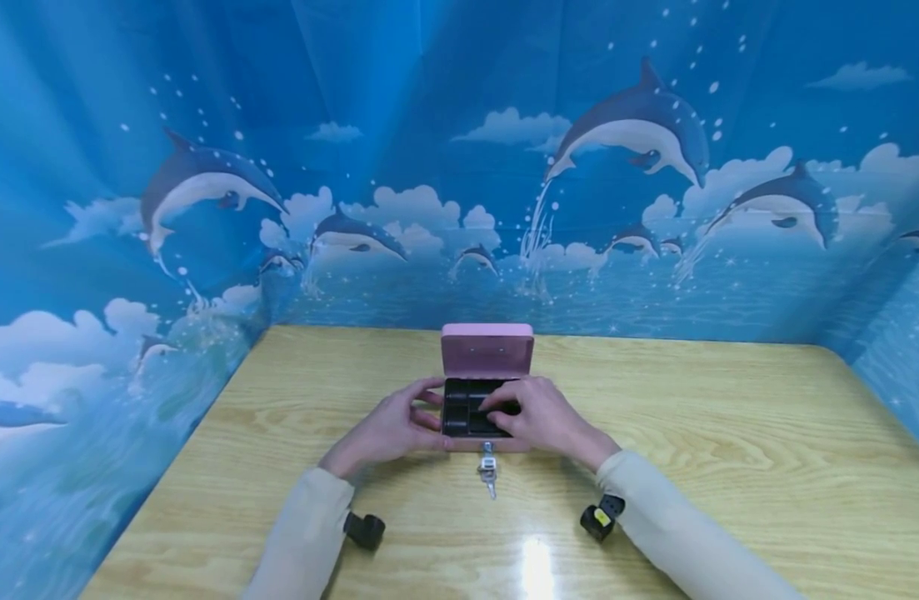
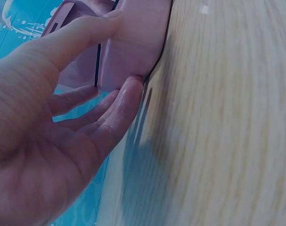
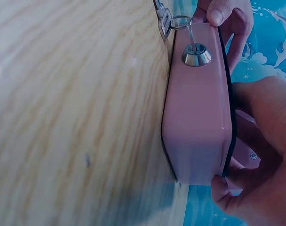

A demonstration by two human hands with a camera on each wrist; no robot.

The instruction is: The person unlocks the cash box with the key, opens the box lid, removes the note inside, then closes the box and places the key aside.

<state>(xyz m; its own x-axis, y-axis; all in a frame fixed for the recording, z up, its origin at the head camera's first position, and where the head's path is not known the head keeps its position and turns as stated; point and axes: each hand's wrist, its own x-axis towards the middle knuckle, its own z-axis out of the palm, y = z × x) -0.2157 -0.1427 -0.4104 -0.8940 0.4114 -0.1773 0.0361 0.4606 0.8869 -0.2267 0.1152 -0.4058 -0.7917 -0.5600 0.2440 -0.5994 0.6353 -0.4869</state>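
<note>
A pink cash box [image 1: 470, 445] stands on the table with its lid [image 1: 487, 354] raised. Inside lies a black compartment tray [image 1: 456, 419]. At the box's left side, my left hand [image 1: 395, 425] holds the corner, thumb on the front face and fingers against the side. My right hand [image 1: 541, 417] reaches over the right edge, bent thumb and forefinger down in the tray; whether they pinch anything is hidden. In the right wrist view, another fingertip of that hand touches the box's side. A key ring with keys [image 1: 488, 471] hangs from the front lock [image 3: 196, 55].
The wood-grain table [image 1: 729, 442] spreads out on both sides of the box. A blue dolphin-print curtain [image 1: 429, 150] rises behind the table and along its sides. Each wrist carries a small black camera, the left camera [image 1: 366, 530] and right camera [image 1: 600, 518] close above the table.
</note>
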